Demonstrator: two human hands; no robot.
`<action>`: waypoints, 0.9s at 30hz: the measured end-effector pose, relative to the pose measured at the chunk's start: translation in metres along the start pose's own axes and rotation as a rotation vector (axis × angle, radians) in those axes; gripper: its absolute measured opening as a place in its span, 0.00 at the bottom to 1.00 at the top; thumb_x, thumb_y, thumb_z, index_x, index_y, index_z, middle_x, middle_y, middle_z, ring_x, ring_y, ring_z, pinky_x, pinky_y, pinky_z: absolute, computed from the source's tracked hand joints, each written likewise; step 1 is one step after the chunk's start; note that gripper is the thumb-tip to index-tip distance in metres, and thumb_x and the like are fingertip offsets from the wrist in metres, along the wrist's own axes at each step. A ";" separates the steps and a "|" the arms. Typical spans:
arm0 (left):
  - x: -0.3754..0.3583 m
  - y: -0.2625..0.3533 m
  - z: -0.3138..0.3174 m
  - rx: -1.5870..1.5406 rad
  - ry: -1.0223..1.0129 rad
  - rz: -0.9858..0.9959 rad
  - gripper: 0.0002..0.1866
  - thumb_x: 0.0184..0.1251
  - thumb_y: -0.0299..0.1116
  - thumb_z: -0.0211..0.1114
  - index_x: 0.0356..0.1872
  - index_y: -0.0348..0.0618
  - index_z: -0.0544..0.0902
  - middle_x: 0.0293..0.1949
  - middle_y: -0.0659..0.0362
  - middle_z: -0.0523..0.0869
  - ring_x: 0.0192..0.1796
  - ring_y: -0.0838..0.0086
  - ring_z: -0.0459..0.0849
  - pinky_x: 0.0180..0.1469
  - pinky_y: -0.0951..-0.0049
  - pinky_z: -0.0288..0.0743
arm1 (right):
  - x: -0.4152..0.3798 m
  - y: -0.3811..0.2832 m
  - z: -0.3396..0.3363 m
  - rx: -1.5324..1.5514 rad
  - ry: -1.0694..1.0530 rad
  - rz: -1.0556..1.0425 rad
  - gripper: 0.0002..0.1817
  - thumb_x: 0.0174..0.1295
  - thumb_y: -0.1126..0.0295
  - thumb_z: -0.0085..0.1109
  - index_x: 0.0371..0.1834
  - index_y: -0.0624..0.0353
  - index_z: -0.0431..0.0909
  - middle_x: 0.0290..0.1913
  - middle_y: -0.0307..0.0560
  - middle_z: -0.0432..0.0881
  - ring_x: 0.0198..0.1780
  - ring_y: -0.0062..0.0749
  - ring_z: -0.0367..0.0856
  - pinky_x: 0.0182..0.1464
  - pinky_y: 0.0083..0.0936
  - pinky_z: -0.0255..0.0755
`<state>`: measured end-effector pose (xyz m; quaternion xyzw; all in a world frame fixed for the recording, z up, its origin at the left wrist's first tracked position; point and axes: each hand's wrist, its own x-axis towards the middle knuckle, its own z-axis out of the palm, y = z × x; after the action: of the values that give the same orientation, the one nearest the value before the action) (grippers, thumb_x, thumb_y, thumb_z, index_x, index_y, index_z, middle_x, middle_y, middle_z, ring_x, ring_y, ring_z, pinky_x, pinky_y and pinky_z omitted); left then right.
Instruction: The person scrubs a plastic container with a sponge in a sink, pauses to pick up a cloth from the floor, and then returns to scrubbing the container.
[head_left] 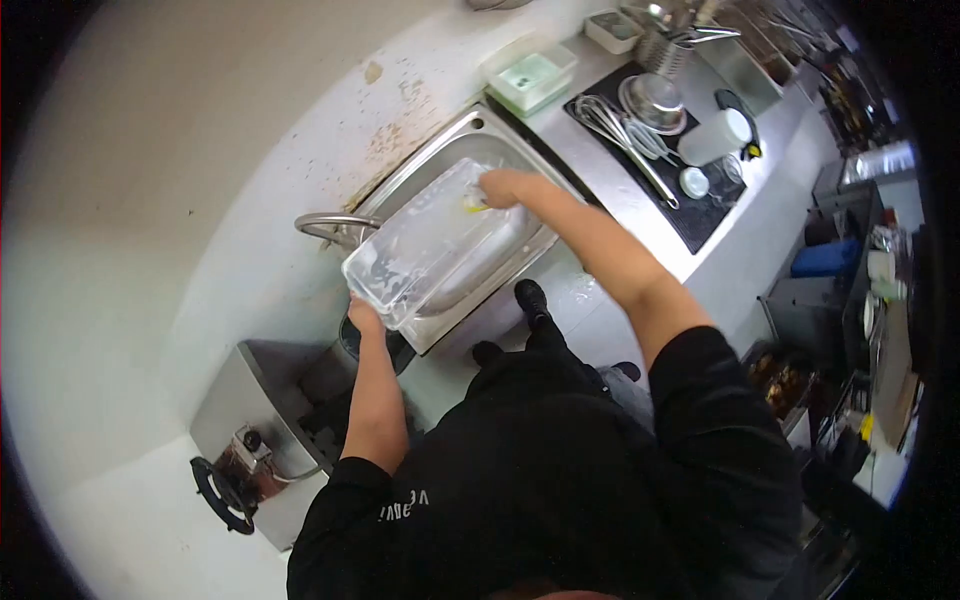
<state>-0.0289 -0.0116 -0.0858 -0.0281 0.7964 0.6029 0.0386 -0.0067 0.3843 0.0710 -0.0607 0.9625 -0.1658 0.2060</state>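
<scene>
A large clear plastic container point(420, 235), streaked with white suds, is held tilted over the metal sink point(455, 145). My left hand point(366, 314) grips its near left corner, fingers partly hidden behind the rim. At the container's far end, my right hand point(498, 188) is closed on a small yellow thing point(474, 204), which looks like a sponge, and presses it to the plastic. Just left of the container, a curved metal faucet point(330, 222) reaches over the sink's edge.
On the counter right of the sink, a black mat point(690, 215) bears whisks point(610, 125), metal bowls point(655, 103) and a white bottle point(715, 137). A plastic tub point(530, 75) stands behind the sink. A metal machine with a black handwheel point(222, 495) is at lower left.
</scene>
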 end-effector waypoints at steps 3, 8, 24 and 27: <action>-0.004 0.026 -0.001 -0.445 0.099 -0.361 0.23 0.69 0.40 0.42 0.45 0.27 0.75 0.42 0.48 0.81 0.40 0.62 0.81 0.41 0.65 0.77 | -0.047 -0.052 -0.130 -0.285 -0.164 -0.054 0.15 0.48 0.65 0.50 0.29 0.66 0.79 0.37 0.54 0.81 0.37 0.41 0.79 0.40 0.35 0.71; -0.003 0.039 -0.017 -0.333 0.081 -0.363 0.23 0.70 0.40 0.40 0.52 0.30 0.70 0.49 0.48 0.76 0.47 0.59 0.79 0.46 0.63 0.75 | -0.282 -0.172 -0.263 0.618 0.587 -0.194 0.13 0.51 0.56 0.45 0.19 0.51 0.71 0.30 0.41 0.73 0.42 0.30 0.68 0.54 0.29 0.50; -0.010 0.026 -0.033 -0.228 -0.043 -0.449 0.23 0.69 0.41 0.38 0.55 0.34 0.67 0.51 0.49 0.74 0.50 0.60 0.75 0.49 0.64 0.71 | -0.543 0.003 0.172 0.244 -0.659 0.766 0.15 0.51 0.54 0.46 0.22 0.52 0.72 0.30 0.43 0.75 0.39 0.33 0.70 0.51 0.30 0.54; -0.003 0.008 -0.037 -0.305 -0.006 -0.343 0.22 0.69 0.39 0.40 0.55 0.33 0.67 0.52 0.49 0.74 0.50 0.60 0.75 0.50 0.64 0.70 | -0.544 0.003 0.167 0.256 -0.643 0.776 0.15 0.51 0.54 0.46 0.23 0.53 0.73 0.30 0.44 0.75 0.39 0.34 0.70 0.50 0.30 0.55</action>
<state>-0.0272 -0.0449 -0.0673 -0.1668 0.6797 0.7008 0.1379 0.5572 0.4384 0.1311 0.2786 0.7741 -0.1666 0.5435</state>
